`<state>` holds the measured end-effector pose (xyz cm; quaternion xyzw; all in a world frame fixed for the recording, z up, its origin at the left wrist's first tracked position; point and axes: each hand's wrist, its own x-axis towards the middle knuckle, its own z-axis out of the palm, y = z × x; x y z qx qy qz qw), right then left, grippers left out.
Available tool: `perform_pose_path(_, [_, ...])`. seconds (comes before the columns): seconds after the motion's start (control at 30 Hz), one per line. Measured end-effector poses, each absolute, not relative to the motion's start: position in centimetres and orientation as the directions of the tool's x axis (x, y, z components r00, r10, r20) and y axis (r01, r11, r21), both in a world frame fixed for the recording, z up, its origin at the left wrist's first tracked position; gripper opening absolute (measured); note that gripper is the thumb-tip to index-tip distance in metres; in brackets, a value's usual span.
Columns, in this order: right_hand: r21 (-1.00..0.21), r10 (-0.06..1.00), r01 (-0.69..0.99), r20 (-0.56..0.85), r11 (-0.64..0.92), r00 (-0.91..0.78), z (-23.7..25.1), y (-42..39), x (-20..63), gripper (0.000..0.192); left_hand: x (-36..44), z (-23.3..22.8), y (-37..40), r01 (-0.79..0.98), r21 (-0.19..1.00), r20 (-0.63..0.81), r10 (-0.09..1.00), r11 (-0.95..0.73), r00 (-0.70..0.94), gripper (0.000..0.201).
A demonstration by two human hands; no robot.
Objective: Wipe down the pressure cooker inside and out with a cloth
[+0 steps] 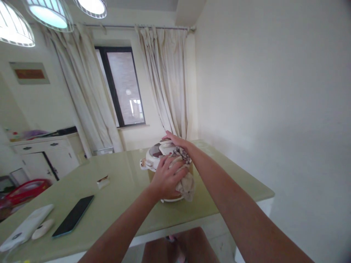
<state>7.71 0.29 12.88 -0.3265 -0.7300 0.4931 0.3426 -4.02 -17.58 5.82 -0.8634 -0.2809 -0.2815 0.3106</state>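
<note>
A round white electric cooker (152, 159) with a dark see-through patch in its lid stands on the green tabletop. My left hand (168, 177) presses a crumpled, pale patterned cloth (186, 184) against the cooker's near upper side, fingers bent over the fabric. Part of the cloth hangs down on the right. Across the top of the lid lies my right hand (177, 139), its visible fingers stretched out to the left. The cloth and my left hand hide much of the cooker's front, and some right fingers are hard to make out.
Left on the table (117, 204) lie a dark phone (73, 215), a long white device (27, 226), a small rounded pale object (43, 229) and a small white packet (103, 181). A wall (246, 102) rises along the right. Lamps (49, 16) hang at upper left.
</note>
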Motion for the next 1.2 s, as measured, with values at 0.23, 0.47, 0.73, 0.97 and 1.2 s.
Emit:
perform_pose_path(0.23, [-0.873, 0.801, 0.159, 0.333, 0.462, -0.497, 11.9, 0.5, 7.9, 0.071, -9.0, 1.1, -16.5, 0.6, -0.526, 0.699, 0.096, -0.603, 0.708, 0.04])
perform_pose_path(0.47, [-0.864, 0.794, 0.134, 0.371, 0.485, -0.481, 11.4, 0.7, 7.7, 0.07, -10.6, -1.6, -17.5, 0.82, -0.262, 0.923, 0.118, -0.508, 0.367, 0.04])
perform_pose_path(0.73, [-0.822, 0.769, 0.137, 0.44, 0.552, -0.464, 11.3, 1.2, 7.4, 0.066, -8.4, 0.0, -20.4, 0.894, -0.08, 0.889, 0.374, -0.441, 0.264, 0.058])
perform_pose_path(0.97, [-0.798, 0.759, 0.162, 0.459, 0.581, -0.461, 11.5, 1.3, 7.8, 0.068, -5.1, 3.4, -21.7, 0.906, -0.141, 0.795, 0.5, -0.399, 0.344, 0.056])
perform_pose_path(1.2, [-0.834, 0.782, 0.154, 0.411, 0.53, -0.468, 11.7, 1.2, 8.0, 0.068, -4.9, 3.6, -21.6, 0.866, -0.064, 0.8, 0.492, -0.496, 0.342, 0.053])
